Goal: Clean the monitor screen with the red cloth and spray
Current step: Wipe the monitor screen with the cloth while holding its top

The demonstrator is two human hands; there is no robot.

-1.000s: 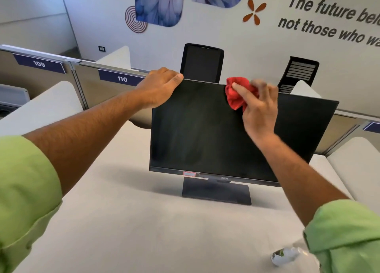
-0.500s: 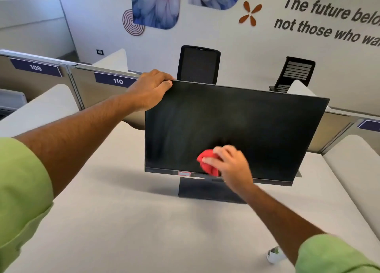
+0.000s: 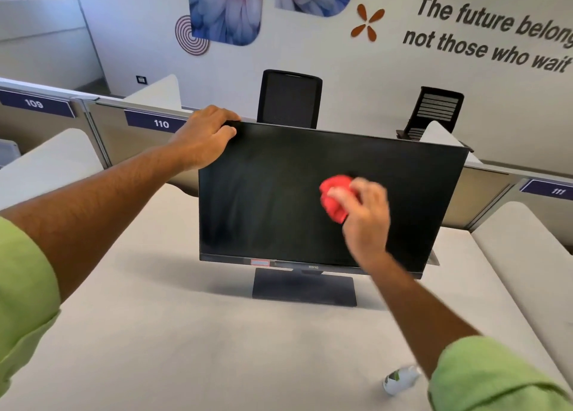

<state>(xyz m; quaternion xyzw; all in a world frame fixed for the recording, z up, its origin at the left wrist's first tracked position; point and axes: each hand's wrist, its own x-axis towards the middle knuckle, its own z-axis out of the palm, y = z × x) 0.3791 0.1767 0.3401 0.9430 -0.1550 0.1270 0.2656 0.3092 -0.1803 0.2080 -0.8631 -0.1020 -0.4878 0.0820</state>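
A black monitor (image 3: 273, 200) stands on its dark base (image 3: 304, 289) in the middle of the pale desk (image 3: 186, 348). My left hand (image 3: 206, 136) grips the screen's top left corner, fingers curled over the edge. My right hand (image 3: 367, 212) holds a bunched red cloth (image 3: 333, 198) and presses it against the middle-right of the screen; the hand is motion-blurred. A small white spray bottle (image 3: 400, 379) lies on the desk near my right elbow, partly hidden by my green sleeve.
Low partitions with number plates 109, 110 and 111 (image 3: 161, 122) run behind the desk. Two black office chairs (image 3: 290, 97) stand beyond them at the wall. White curved dividers (image 3: 527, 255) flank the desk on both sides.
My right hand with the red cloth swept from the screen's top edge down to the bottom bezel, then back up and right to mid-screen. My left hand kept its hold on the corner.
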